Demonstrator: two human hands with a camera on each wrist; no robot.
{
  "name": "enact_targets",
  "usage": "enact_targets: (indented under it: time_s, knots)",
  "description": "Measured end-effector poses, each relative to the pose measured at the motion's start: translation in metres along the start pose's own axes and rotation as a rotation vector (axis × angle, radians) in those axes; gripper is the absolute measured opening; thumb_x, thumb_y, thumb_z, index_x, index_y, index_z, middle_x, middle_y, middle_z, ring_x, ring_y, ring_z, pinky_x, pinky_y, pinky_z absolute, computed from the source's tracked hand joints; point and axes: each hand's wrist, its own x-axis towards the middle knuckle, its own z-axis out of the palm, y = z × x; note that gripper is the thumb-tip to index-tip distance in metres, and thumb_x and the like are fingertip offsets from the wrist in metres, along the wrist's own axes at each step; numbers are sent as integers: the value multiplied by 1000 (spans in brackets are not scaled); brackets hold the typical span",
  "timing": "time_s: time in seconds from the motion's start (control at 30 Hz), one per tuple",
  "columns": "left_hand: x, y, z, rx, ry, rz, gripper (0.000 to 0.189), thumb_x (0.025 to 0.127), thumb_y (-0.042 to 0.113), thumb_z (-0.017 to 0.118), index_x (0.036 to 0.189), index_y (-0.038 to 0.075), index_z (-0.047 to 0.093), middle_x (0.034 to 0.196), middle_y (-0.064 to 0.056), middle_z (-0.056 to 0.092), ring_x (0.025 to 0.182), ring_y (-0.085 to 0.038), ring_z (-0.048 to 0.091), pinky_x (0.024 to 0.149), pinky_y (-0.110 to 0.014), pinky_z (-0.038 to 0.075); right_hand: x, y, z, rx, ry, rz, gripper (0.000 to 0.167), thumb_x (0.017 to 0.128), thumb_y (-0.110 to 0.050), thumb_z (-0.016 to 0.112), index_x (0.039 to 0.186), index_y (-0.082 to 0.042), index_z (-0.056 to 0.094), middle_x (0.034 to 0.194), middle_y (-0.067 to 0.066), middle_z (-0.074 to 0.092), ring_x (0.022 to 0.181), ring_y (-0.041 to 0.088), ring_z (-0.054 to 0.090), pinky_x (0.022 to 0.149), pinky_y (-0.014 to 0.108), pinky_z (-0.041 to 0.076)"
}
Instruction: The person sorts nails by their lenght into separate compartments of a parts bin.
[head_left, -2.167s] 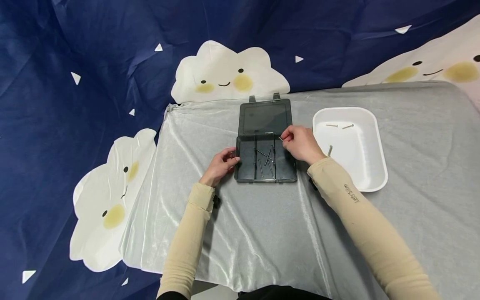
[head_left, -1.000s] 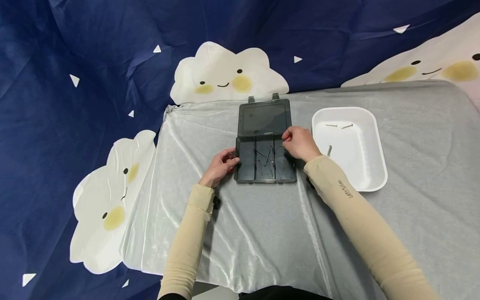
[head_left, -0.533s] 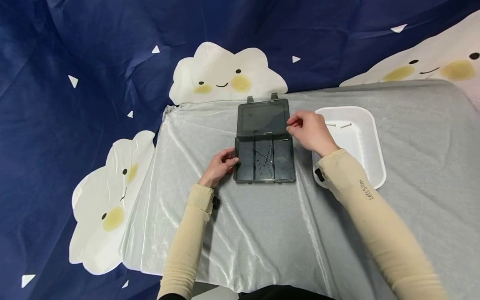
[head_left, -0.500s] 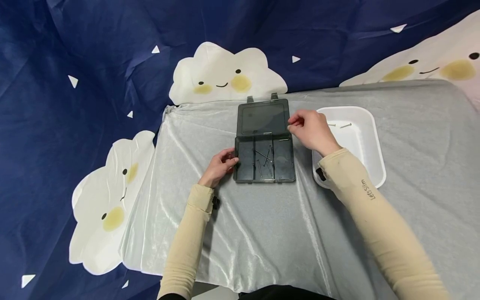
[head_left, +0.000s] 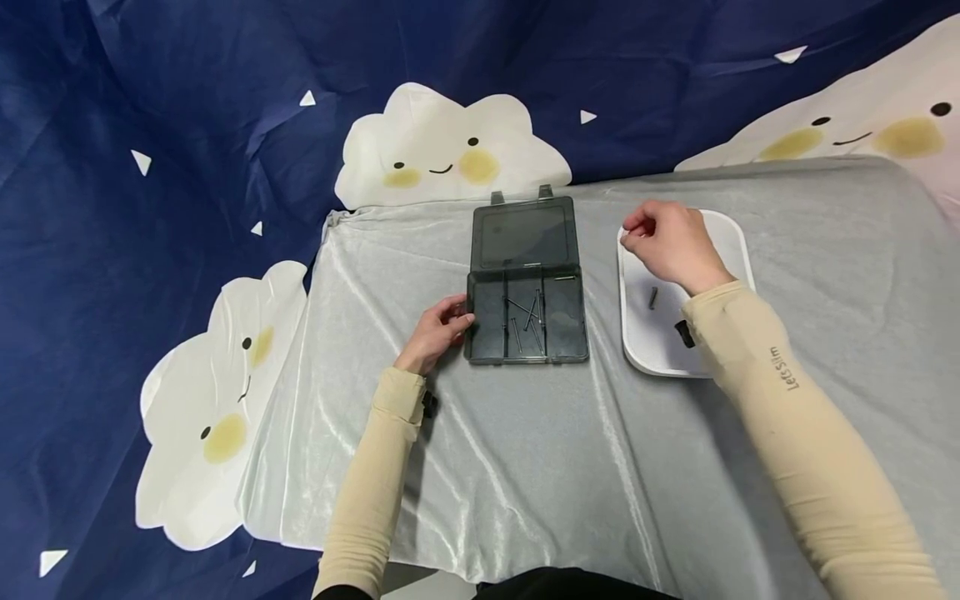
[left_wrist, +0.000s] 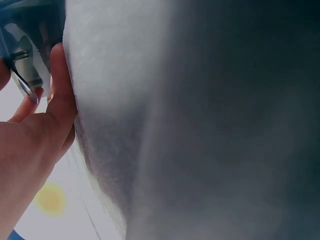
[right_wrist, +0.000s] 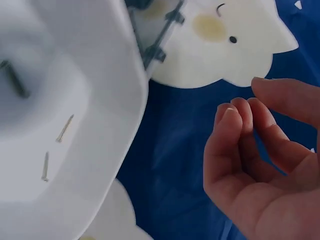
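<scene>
My left hand [head_left: 432,336] grips the left edge of a dark, see-through compartment box [head_left: 487,333], thumb over the rim and fingers along its outer side. The lid [head_left: 523,236] lies folded back. Several thin dark nails [head_left: 516,333] lie crossed in the middle compartment, and one brass-coloured screw [head_left: 564,278] lies at the back of the right one. My right hand [head_left: 670,243] hovers over a white tray [head_left: 637,350], fingers loosely bent and holding nothing. Two pale screws [right_wrist: 65,129] and a thicker dark screw-like piece [right_wrist: 15,80] lie in the tray.
A grey velvety cloth [head_left: 525,467] covers the table, with folds at the front. Behind it hangs a dark blue curtain [head_left: 225,100] printed with white clouds. The tray stands a short gap to the right of the box.
My right hand let go of a screw in the box's right compartment, then moved right and over the white tray. My left hand stayed on the box edge.
</scene>
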Motion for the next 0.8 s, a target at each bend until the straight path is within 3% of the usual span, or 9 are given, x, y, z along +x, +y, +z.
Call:
enact_targets:
  time_s: [0.23, 0.57, 0.8]
  knots:
    - [0, 0, 0, 17, 3, 1, 48, 94, 14, 64, 140, 12, 50, 120, -11, 56, 87, -10, 54, 67, -22, 50, 1, 22, -1, -43, -49, 21, 20, 81, -9, 58, 94, 2, 68, 81, 17, 65, 79, 29, 55, 71, 34, 37]
    - [0, 1, 0, 15, 1, 3, 49, 94, 14, 64, 141, 12, 50, 122, -12, 56, 88, -11, 55, 68, -23, 50, 7, 59, 5, -126, -259, 112, 25, 82, -15, 63, 96, 6, 63, 97, 27, 63, 90, 45, 53, 77, 46, 41]
    - [0, -1, 0, 13, 4, 8, 49, 94, 13, 64, 140, 12, 50, 122, -12, 57, 88, -10, 56, 67, -22, 51, 11, 78, 16, -178, -352, 165, 14, 78, -14, 65, 74, -1, 63, 77, 16, 61, 74, 33, 51, 60, 32, 39]
